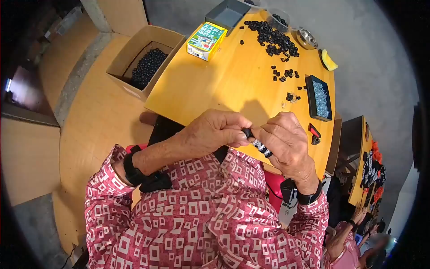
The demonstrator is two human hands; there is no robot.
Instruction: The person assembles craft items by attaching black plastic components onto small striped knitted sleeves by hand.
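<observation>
A: Part location, grip?
B: Small, black, rounded part [247,132], between the hands, above the tan wooden table [192,89]. Left hand [212,133]: thumb and finger pinched onto it. Right hand [286,141]: curled alongside; hold indeterminate.
A: Long axis, direction?
B: Indeterminate; fingers partly cover it.

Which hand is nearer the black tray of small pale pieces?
Right. The right hand is below and left of the black tray in the picture; the left hand is farther left.
</observation>
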